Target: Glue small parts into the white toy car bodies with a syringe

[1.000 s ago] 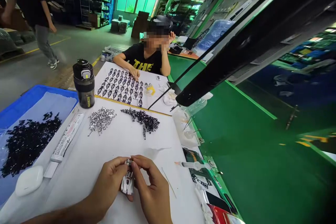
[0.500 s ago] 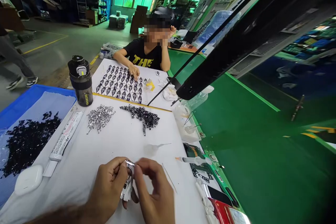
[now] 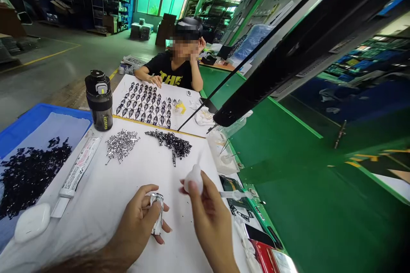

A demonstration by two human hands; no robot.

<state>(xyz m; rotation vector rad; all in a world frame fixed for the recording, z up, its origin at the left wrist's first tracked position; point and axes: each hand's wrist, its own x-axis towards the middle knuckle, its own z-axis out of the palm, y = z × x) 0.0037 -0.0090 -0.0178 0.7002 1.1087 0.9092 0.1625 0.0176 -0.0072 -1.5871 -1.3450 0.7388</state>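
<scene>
My left hand (image 3: 136,217) is closed around a small crumpled silver tube (image 3: 157,211), which looks like a squeezed-out metal tube, its thumb pressed on the front. To its right, my right hand (image 3: 209,217) grips a white squeeze bottle (image 3: 194,179) with a round bulb and a thin nozzle pointing up. The two hands are apart, both over the white table. Beyond them lie a heap of silver metal pins (image 3: 122,146) and a heap of small black parts (image 3: 174,143).
On the left are a black drinks bottle (image 3: 99,102), a white printed tube (image 3: 80,166), a white case (image 3: 32,222) and a blue tray (image 3: 78,114) of black parts. A syringe (image 3: 235,195) lies right. Across the table sits a person (image 3: 174,70) behind rows of dark pieces (image 3: 144,102). A black arm (image 3: 256,81) slants overhead.
My right hand has left the silver tube, moved right and picked the white squeeze bottle up off the table. My left hand still holds the tube. The other person's hand has drawn back.
</scene>
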